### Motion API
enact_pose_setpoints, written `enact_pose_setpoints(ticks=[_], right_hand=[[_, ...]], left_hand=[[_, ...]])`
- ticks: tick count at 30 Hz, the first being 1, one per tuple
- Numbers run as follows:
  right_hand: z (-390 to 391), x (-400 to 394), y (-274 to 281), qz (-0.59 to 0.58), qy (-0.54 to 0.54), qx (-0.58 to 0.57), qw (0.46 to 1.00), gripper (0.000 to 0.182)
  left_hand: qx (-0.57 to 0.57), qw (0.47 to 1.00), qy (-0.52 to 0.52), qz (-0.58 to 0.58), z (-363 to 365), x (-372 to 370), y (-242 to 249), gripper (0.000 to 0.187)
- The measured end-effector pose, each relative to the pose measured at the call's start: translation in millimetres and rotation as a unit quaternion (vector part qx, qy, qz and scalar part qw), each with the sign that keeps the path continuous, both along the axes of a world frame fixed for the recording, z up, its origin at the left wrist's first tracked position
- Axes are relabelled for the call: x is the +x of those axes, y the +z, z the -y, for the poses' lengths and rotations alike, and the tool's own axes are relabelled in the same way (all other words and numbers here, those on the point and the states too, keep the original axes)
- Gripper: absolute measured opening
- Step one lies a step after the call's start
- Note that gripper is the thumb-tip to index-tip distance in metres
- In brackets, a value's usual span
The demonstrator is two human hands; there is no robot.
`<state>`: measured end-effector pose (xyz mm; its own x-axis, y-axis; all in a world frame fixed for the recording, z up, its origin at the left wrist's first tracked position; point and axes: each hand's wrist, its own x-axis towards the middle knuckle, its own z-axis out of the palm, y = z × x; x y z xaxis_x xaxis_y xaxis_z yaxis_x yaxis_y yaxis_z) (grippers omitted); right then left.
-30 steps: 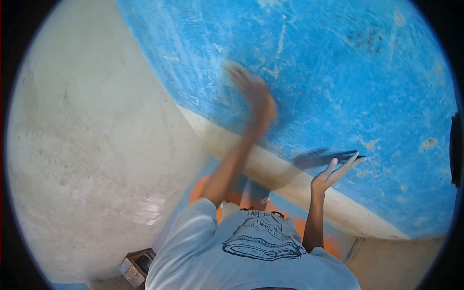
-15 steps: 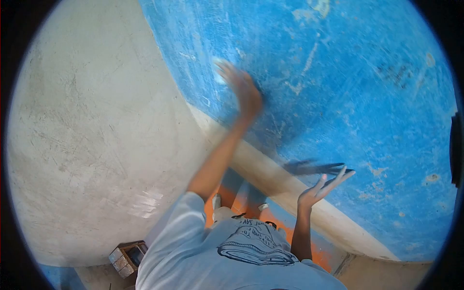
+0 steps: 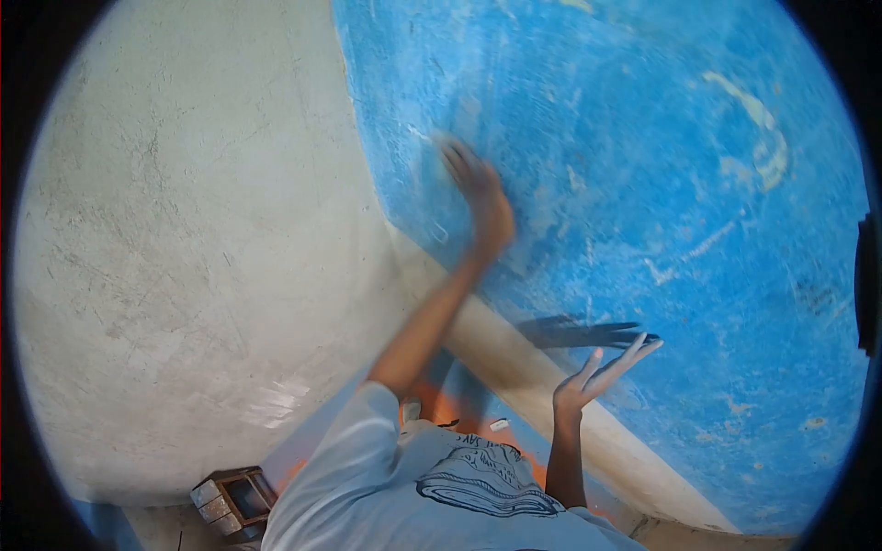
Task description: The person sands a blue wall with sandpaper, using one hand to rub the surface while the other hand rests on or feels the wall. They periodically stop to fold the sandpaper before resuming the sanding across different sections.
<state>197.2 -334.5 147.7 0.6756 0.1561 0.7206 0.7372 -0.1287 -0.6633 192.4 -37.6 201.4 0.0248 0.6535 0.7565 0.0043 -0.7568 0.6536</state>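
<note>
My left hand (image 3: 484,197) is against the scuffed blue wall (image 3: 634,211), fingers close together and pointing up and left. Its fingertips are blurred, and a pale edge shows by them; what lies under the fingers, if anything, is hidden. Lower and to the right, my right hand (image 3: 588,378) has its thumb and fingers spread, the fingertips at or very near the same wall. A dark shadow of that hand falls on the blue paint beside it.
A bare grey-white wall (image 3: 202,230) meets the blue one at a corner on the left. Along the blue wall's foot runs a cream band (image 3: 514,354). A small wooden stool-like piece (image 3: 234,500) stands at lower left. Orange and blue-grey floor (image 3: 441,404) shows below.
The view has shifted, so the wall corner appears farther right. My left hand is still on the blue wall, slightly lower and right in view; my right hand stays spread.
</note>
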Motion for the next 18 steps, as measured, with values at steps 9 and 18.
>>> enact_pose_setpoints(ticks=[9, 18], right_hand=[[-45, 4, 4, 0.042, -0.06, -0.065, 0.995, 0.074], [-120, -32, 0, 0.032, -0.082, -0.037, 0.995, 0.076]], left_hand=[[-0.028, 0.999, 0.006, -0.022, -93, -37, 24, 0.072], [-0.05, 0.988, -0.054, -0.139, -39, -55, -19, 0.067]])
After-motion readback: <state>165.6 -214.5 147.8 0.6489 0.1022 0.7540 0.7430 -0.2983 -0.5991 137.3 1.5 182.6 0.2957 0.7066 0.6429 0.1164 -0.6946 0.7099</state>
